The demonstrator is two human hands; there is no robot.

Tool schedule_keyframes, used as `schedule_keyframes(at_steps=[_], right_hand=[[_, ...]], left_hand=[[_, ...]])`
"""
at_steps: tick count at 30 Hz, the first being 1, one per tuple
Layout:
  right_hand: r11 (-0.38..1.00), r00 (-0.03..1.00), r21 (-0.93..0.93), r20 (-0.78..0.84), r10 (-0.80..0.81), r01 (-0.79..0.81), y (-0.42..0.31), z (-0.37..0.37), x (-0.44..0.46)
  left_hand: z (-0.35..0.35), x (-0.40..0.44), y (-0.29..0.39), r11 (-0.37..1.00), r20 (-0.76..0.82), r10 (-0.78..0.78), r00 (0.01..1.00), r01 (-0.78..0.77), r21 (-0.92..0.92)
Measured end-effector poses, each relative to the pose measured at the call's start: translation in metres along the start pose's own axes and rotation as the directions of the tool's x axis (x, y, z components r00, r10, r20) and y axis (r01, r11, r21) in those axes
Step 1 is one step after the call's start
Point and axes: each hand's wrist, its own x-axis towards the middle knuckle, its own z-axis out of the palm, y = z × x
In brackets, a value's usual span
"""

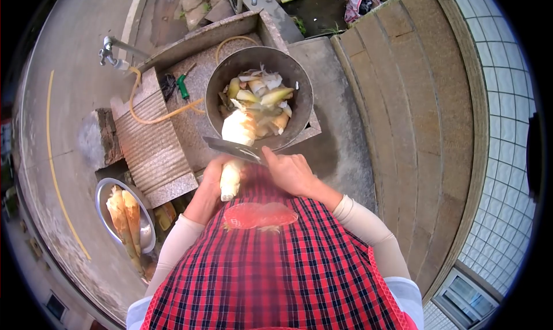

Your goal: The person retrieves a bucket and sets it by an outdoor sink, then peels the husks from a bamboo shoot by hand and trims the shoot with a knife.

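Note:
My left hand (pixel 212 183) is wrapped round the lower part of a pale, peeled bamboo shoot (pixel 239 125), whose thick upper end extends over the rim of a large metal pot (pixel 214 99). With my right hand (pixel 292 173) I grip a kitchen knife; its handle is hidden in my fingers. The knife's dark, broad blade (pixel 233 149) lies across the shoot, just above my left hand. Whether the edge has gone into the shoot, I cannot tell. Cut husks and peelings (pixel 262 96) in cream, yellow and green lie inside the pot.
Left of me, a metal basin (pixel 105 190) holds brownish bamboo shoots (pixel 120 212). The pot stands at a stone sink with a ribbed washboard slab (pixel 152 140), a tap (pixel 109 52), an orange hose (pixel 155 121) and a green spray nozzle (pixel 182 87). Stone ledges (pixel 415 111) rise on the right.

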Motion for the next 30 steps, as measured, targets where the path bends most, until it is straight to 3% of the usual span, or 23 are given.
schedule_keyframes(at_steps=[6, 12, 15, 18, 19, 22, 25, 27, 30], right_hand=[[1.0, 1.0, 0.015, 0.008, 0.017, -0.017, -0.005, 0.018, -0.001], [0.998, 0.994, 0.037, -0.099, 0.048, -0.045, -0.009, 0.034, -0.001], [0.999, 0.991, 0.045, -0.131, 0.035, -0.029, -0.017, 0.033, -0.001], [0.999, 0.993, -0.008, -0.11, 0.043, -0.044, -0.015, 0.035, 0.003], [0.998, 0.994, -0.032, -0.096, 0.053, -0.057, -0.012, 0.033, 0.007], [0.994, 0.989, -0.08, -0.137, 0.059, -0.07, -0.007, 0.034, 0.016], [0.986, 0.982, -0.136, -0.176, 0.076, -0.1, 0.003, 0.04, 0.034], [0.969, 0.958, -0.151, -0.244, 0.153, -0.193, 0.033, 0.06, 0.064], [0.928, 0.929, 0.055, -0.011, 0.371, -0.37, 0.066, 0.051, 0.097]], left_hand=[[-0.004, 0.001, -0.006, 0.99, -0.025, 0.133, 0.991, -0.132, 0.049], [-0.002, 0.007, -0.005, 0.98, 0.14, 0.17, 0.975, -0.182, 0.082], [0.014, 0.002, -0.009, 0.905, -0.12, 0.36, 0.925, -0.315, 0.286], [-0.004, 0.006, -0.004, 0.941, 0.055, 0.16, 0.986, -0.169, 0.294], [0.003, 0.005, -0.009, 0.945, -0.012, 0.215, 0.977, -0.205, 0.255], [-0.006, 0.016, -0.003, 0.974, 0.054, 0.135, 0.989, -0.143, 0.177], [-0.001, 0.015, -0.002, 0.99, -0.014, 0.109, 0.994, -0.107, 0.097], [0.002, 0.012, -0.009, 0.986, -0.008, 0.064, 0.998, -0.062, 0.158], [0.009, 0.003, -0.012, 0.975, 0.002, 0.057, 0.998, -0.056, 0.215]])
